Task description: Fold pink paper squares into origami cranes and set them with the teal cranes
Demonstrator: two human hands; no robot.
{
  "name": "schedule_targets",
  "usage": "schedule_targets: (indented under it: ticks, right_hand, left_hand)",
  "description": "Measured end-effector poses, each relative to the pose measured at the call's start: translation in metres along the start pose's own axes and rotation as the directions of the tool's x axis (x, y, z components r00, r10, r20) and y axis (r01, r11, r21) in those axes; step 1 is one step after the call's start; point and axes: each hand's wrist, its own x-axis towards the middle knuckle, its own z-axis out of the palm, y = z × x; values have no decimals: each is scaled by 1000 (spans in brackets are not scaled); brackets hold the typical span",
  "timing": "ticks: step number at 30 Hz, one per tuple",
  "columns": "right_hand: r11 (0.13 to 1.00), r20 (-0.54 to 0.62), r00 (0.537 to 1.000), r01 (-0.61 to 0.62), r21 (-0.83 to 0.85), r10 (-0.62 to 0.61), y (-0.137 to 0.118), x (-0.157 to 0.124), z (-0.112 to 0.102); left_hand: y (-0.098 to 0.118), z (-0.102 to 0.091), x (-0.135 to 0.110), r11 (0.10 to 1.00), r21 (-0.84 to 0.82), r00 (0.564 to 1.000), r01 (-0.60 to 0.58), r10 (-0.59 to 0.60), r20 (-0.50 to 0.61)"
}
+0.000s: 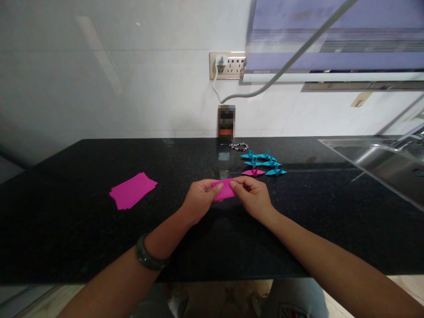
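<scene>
Both hands meet over the middle of a black stone counter (66,221) and pinch one folded pink paper (224,190). My left hand (198,199) grips its left end with thumb on top; a dark bangle sits on that wrist. My right hand (251,194) pinches the right end. The paper is held just above the counter, partly hidden by the fingers.
A stack of pink paper sheets (132,191) lies to the left. Behind my hands sit several blue folded cranes (265,161) and one pink crane (253,172), a bead bracelet (239,146) and a small dark object (226,122) against the wall. A steel sink (380,163) is at right.
</scene>
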Motion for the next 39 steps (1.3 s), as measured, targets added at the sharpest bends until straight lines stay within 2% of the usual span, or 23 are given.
schedule_targets:
  ticks: [8,17,24,30,39]
  right_hand:
    - [999,13,1000,-4,-32,5,-3,-1,0]
    - [994,59,997,50,-98,-45,-6,-1,-2]
    - [997,87,995,-34,-64,39,-6,0,0]
    - [997,98,993,-59,-43,63,-9,-1,0]
    - [997,94,992,-78,-21,80,-7,-2,1]
  left_hand:
    - [6,4,-2,999,42,999,13,-11,-43]
    - [2,1,-1,994,108,999,7,-3,-39]
    - [-2,1,0,997,32,995,-68,70,-73]
    - [-5,0,-1,983,113,980,-148,161,-114]
    - [-7,0,0,983,112,980,-144,157,-120]
